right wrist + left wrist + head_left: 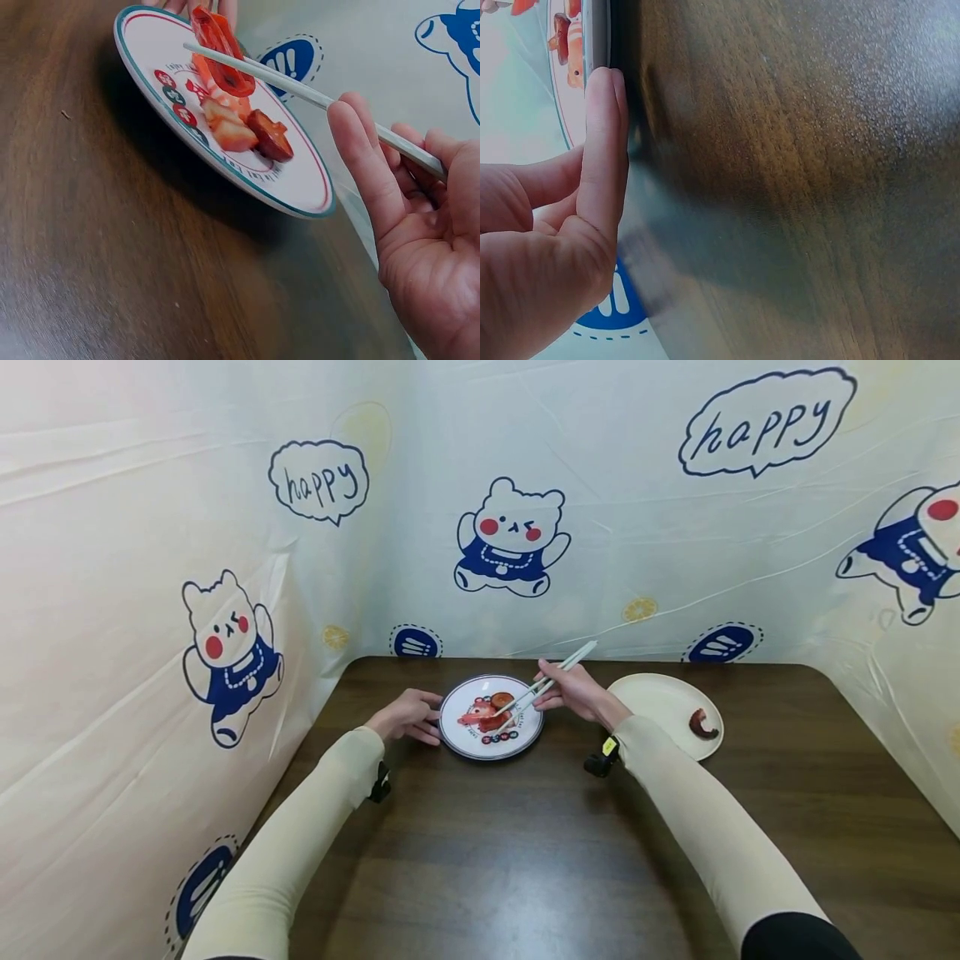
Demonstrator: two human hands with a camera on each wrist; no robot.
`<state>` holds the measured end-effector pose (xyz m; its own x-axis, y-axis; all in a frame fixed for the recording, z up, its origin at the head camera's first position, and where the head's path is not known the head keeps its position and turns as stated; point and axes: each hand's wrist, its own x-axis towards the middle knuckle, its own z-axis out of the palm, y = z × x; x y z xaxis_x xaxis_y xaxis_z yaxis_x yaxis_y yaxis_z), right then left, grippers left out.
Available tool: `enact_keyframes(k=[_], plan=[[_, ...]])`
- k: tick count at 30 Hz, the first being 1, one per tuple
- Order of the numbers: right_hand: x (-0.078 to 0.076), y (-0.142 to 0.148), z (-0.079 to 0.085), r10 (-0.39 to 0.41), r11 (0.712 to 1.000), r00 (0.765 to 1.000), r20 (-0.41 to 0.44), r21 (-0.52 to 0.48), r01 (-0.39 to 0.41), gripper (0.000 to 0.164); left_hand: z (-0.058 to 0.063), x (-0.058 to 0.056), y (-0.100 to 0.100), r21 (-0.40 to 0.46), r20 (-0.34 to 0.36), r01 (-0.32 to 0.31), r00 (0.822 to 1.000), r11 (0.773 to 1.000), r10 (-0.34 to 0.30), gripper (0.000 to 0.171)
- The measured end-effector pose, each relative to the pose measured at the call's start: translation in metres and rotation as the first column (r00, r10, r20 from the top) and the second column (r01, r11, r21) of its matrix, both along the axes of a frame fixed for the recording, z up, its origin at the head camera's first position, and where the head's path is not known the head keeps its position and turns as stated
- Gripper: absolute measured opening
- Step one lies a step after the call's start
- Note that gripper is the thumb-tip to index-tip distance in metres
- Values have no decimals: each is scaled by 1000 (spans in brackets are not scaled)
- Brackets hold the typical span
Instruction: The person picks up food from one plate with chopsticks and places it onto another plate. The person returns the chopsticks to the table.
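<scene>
My right hand (573,689) grips a pair of pale chopsticks (577,653), their tips over the food on a round white printed plate (456,739). On that plate lie a round orange-brown slice (502,700) and reddish pieces of food. In the right wrist view a glossy red piece (225,75) lies against a chopstick (292,86); whether it is pinched I cannot tell. My left hand (408,717) touches the plate's left rim, its fingers (604,150) straight along the edge in the left wrist view.
A larger cream plate (645,697) stands to the right, partly behind the right forearm. A curled dark red piece of food (702,724) lies on it. The brown wooden table (510,843) meets cloth hangings (630,543) printed with cartoon bears at the back and sides.
</scene>
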<state>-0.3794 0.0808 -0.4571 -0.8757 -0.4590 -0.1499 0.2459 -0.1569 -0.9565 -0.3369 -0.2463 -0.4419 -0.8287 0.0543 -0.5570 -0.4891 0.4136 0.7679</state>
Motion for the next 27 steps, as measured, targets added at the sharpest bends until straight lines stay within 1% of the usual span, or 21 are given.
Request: enact_keyframes(k=[2, 6, 14, 22, 27], plan=[[1, -3, -1, -5, 1000, 1000, -2, -7, 5, 56, 1, 1, 1, 0, -3, 1, 1000, 1000, -1, 51], [2, -7, -4, -15, 1000, 1000, 1, -21, 15, 55, 1, 1, 1, 4, -4, 1, 1000, 1000, -1, 51], [4, -16, -8, -21, 1000, 1000, 9, -3, 21, 60, 0, 0, 0, 3, -11, 3, 1000, 1000, -3, 50], [7, -26, -16, -52, 999, 998, 28, -4, 52, 45, 0, 1, 1, 7, -4, -3, 1000, 1000, 3, 50], [8, -28, -19, -64, 998, 997, 42, -5, 64, 43, 1, 2, 1, 4, -4, -2, 1000, 1000, 2, 51]])
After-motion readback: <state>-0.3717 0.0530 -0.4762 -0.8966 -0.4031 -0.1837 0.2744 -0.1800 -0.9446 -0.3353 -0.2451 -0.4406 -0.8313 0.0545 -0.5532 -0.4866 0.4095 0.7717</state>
